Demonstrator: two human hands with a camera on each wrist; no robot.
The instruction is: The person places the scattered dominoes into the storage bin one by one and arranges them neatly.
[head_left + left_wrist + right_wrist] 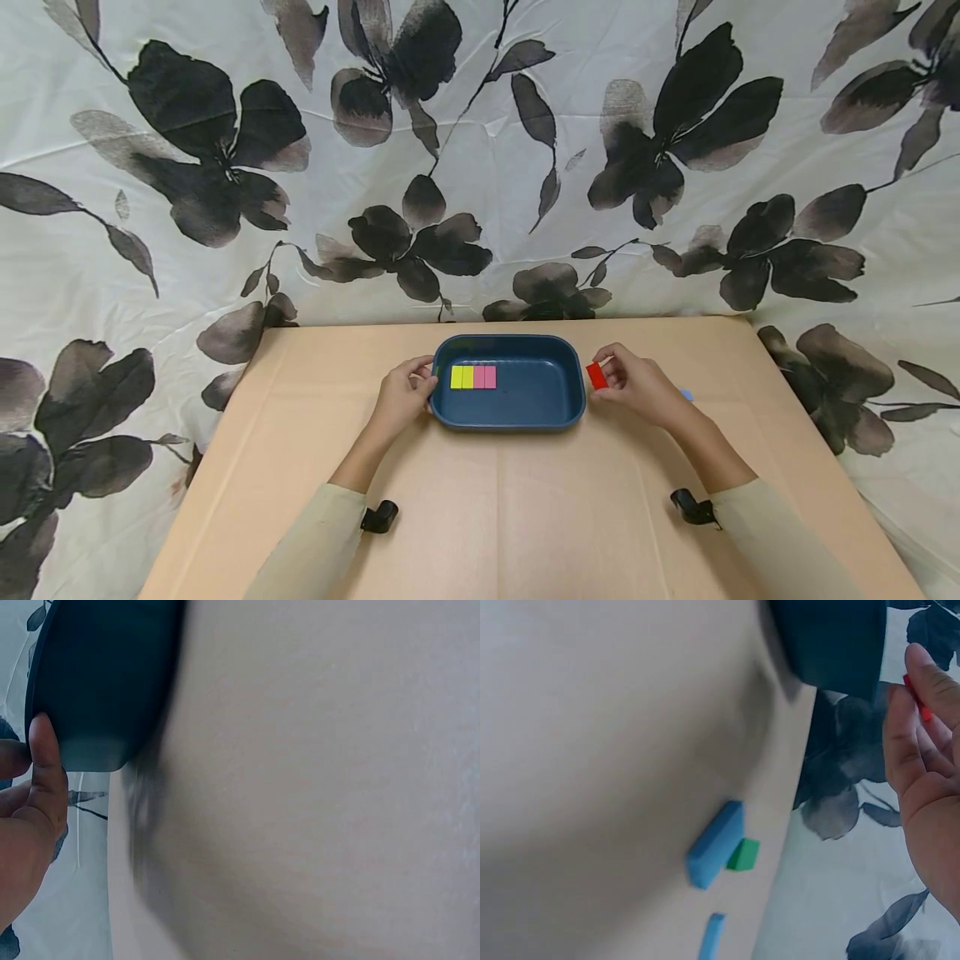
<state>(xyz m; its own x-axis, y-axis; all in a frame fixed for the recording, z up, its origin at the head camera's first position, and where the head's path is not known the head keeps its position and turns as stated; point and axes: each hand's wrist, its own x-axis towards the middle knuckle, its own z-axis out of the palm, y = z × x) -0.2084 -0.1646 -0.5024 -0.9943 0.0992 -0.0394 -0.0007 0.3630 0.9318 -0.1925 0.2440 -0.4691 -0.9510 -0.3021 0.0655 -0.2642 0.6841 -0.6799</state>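
Note:
A dark blue rectangular tray (536, 393) stands near the back of the table. Inside it, against the left part, yellow blocks (462, 377) and pink blocks (485, 377) lie side by side in a tight row. My left hand (405, 388) grips the tray's left end, its thumb over the rim; the left wrist view shows the fingers at the tray wall (105, 682). Just off the tray's right end, my right hand (637, 385) pinches a red block (597, 375) between thumb and fingers. In the right wrist view the fingers hide most of that block.
Right of the tray, partly behind my right hand, a blue block (717, 844) lies on the table (495, 517) beside a small green block (743, 855). A lighter blue piece (712, 937) is close by. Behind the table's back edge hangs a flower-patterned cloth (480, 167).

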